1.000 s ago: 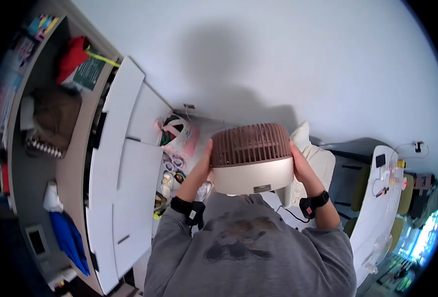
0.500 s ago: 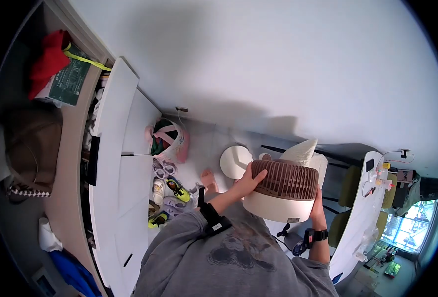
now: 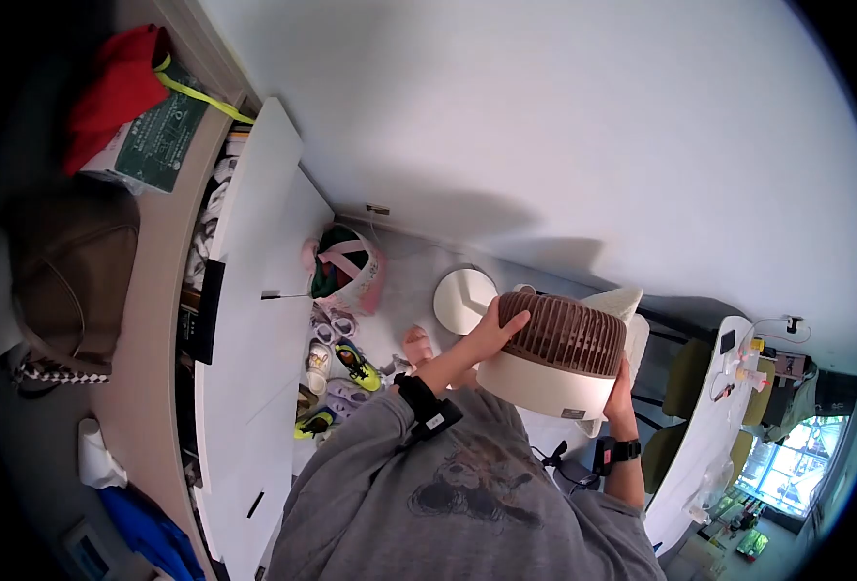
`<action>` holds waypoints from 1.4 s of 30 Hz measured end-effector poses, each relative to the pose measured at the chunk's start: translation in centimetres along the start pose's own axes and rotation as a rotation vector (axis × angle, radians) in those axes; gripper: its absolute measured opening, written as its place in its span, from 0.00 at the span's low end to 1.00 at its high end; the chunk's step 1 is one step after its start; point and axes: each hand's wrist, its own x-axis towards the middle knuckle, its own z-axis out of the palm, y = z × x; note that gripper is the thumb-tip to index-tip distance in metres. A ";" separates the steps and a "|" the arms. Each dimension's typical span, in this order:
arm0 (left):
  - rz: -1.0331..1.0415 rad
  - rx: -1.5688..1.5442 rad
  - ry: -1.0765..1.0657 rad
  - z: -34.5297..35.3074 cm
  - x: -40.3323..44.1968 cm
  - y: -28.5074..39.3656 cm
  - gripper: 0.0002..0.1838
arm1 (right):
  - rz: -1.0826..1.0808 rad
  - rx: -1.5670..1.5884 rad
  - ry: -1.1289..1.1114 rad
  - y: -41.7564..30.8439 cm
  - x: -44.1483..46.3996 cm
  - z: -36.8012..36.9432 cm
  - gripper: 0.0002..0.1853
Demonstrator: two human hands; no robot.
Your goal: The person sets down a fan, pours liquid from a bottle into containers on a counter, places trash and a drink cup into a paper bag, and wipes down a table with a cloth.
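Grey floor (image 3: 411, 276) carries a white disc (image 3: 459, 302), and to the right of this disc the fan (image 3: 556, 358) is held up — left hand (image 3: 487, 339) gripping its slatted side, right hand (image 3: 620, 395) its other side, fingers mostly hidden — and it could fall if one palm slips.

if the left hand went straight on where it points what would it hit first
The brown grille of the round appliance: the left hand is against it now, so it would likely push into that at once. What lies beyond is hard to judge.
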 end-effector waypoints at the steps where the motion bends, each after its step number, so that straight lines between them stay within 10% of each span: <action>1: -0.003 0.016 0.007 -0.5 0.2 0.5 0.45 | 0.006 0.027 -0.011 0.1 0.4 0.5 0.27; 26: -0.158 -0.195 0.123 -11.9 3.3 8.1 0.37 | -0.094 -0.152 -0.280 -0.2 11.6 12.0 0.28; 42: -0.105 -0.141 0.212 -14.4 4.4 7.9 0.37 | -0.144 -0.400 0.003 0.0 13.5 12.6 0.46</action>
